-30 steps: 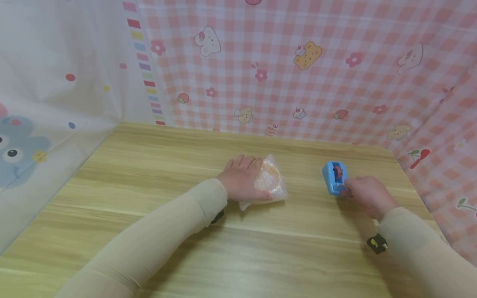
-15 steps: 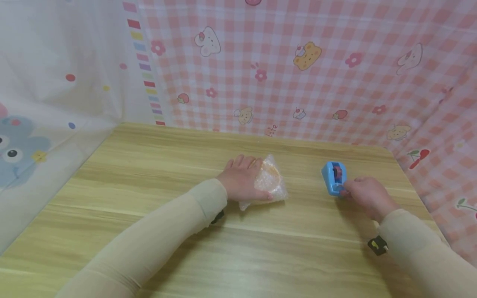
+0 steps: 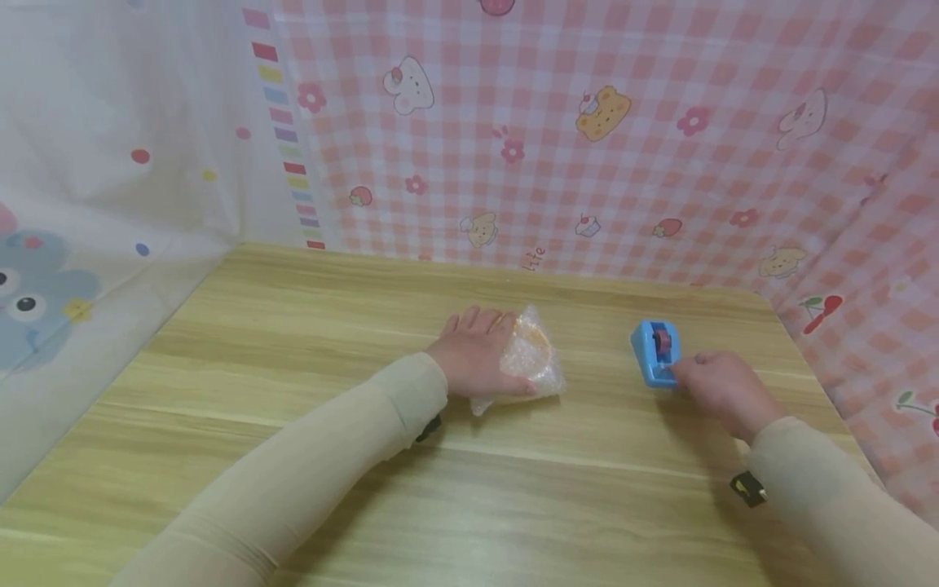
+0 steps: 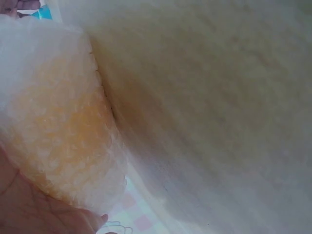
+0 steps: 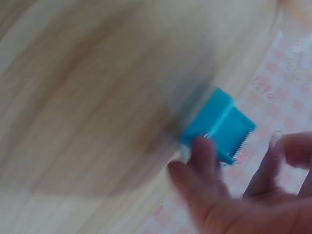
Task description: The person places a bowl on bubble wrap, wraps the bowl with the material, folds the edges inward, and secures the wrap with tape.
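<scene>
A bundle of bubble wrap [image 3: 534, 359] with something round and orange inside lies mid-table. My left hand [image 3: 493, 350] lies over its left side, fingers on top and thumb curled along its near edge; the left wrist view shows the bundle [image 4: 58, 131] against my palm. A small blue tape dispenser [image 3: 655, 350] stands to the right. My right hand [image 3: 681, 373] is at its near end. In the blurred right wrist view my fingers [image 5: 204, 158] are spread, one touching the dispenser [image 5: 219, 122] by its toothed cutter, the others apart from it.
The wooden table [image 3: 293, 367] is walled in by a pink checked cloth [image 3: 623, 163] at the back and right and a white printed curtain [image 3: 110, 163] at the left. Black wrist-worn cameras [image 3: 748, 487] sit on both sleeves.
My right hand has shifted slightly at the dispenser's near end. The dispenser, the bundle and my left hand stay where they were.
</scene>
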`<state>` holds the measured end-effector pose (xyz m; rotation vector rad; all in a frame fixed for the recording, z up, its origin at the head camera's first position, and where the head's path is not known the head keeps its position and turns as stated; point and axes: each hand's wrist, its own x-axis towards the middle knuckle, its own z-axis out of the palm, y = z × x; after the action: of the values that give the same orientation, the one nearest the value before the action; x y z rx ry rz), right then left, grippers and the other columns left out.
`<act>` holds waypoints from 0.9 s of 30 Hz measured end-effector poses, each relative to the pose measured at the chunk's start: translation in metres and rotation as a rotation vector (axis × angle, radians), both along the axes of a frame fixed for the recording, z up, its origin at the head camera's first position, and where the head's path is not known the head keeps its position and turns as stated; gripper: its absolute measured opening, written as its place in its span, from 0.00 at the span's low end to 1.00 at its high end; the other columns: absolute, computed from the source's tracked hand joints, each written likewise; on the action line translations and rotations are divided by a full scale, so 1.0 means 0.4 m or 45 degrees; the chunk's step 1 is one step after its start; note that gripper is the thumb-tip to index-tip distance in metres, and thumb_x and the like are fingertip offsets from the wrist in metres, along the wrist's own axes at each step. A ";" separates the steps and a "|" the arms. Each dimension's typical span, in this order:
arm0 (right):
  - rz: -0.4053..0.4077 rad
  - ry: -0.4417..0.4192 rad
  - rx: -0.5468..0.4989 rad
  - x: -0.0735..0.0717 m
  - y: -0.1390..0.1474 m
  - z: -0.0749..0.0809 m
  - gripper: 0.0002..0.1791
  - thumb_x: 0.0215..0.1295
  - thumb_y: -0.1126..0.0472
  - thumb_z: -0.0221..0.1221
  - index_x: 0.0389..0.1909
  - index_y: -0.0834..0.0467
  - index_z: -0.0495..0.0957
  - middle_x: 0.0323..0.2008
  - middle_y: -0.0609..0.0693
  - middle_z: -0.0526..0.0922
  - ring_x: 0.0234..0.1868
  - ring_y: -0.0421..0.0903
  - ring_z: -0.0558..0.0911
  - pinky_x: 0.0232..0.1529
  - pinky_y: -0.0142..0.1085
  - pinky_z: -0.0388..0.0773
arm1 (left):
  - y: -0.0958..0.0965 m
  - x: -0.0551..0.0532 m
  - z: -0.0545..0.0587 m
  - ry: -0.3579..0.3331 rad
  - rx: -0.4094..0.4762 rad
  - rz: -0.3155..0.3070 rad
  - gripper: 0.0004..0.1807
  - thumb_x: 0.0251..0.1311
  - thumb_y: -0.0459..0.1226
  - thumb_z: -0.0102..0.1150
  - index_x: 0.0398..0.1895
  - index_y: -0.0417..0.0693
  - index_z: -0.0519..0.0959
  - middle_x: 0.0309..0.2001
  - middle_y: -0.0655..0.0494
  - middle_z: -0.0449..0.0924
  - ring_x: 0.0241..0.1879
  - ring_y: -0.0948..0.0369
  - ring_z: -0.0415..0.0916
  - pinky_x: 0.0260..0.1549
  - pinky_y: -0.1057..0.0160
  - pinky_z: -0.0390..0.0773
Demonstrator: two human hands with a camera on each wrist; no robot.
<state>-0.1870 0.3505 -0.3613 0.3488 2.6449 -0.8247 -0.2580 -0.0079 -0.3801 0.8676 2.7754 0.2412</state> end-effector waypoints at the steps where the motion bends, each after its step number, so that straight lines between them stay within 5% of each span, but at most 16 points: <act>1: 0.000 0.009 0.013 0.002 -0.001 0.002 0.35 0.78 0.46 0.43 0.67 0.74 0.71 0.64 0.75 0.72 0.58 0.66 0.72 0.61 0.62 0.77 | 0.000 0.000 -0.001 -0.001 -0.002 0.001 0.68 0.55 0.81 0.51 0.87 0.49 0.44 0.85 0.48 0.49 0.84 0.42 0.43 0.82 0.36 0.47; 7: -0.045 -0.012 -0.135 0.005 0.000 0.006 0.25 0.80 0.50 0.44 0.46 0.69 0.77 0.39 0.56 0.80 0.44 0.52 0.77 0.42 0.40 0.79 | 0.000 0.000 -0.004 -0.002 -0.002 0.011 0.68 0.54 0.80 0.52 0.87 0.49 0.45 0.85 0.48 0.49 0.84 0.44 0.43 0.82 0.37 0.47; 15: -0.124 -0.145 -0.451 0.011 0.010 -0.003 0.17 0.76 0.60 0.46 0.45 0.71 0.76 0.37 0.52 0.83 0.38 0.45 0.83 0.44 0.40 0.89 | 0.003 -0.001 -0.004 -0.004 -0.001 0.011 0.68 0.54 0.81 0.51 0.87 0.49 0.44 0.85 0.48 0.49 0.84 0.43 0.43 0.82 0.37 0.47; 27: -0.112 -0.228 -0.475 0.007 0.035 -0.027 0.16 0.75 0.60 0.46 0.40 0.67 0.79 0.34 0.50 0.85 0.37 0.45 0.85 0.45 0.41 0.89 | 0.004 0.000 0.000 -0.009 0.006 0.014 0.68 0.54 0.80 0.52 0.87 0.49 0.45 0.84 0.47 0.50 0.84 0.43 0.44 0.82 0.37 0.47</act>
<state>-0.1840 0.3646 -0.3719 0.4190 2.2645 -1.2271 -0.2581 -0.0061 -0.3800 0.8513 2.7750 0.2518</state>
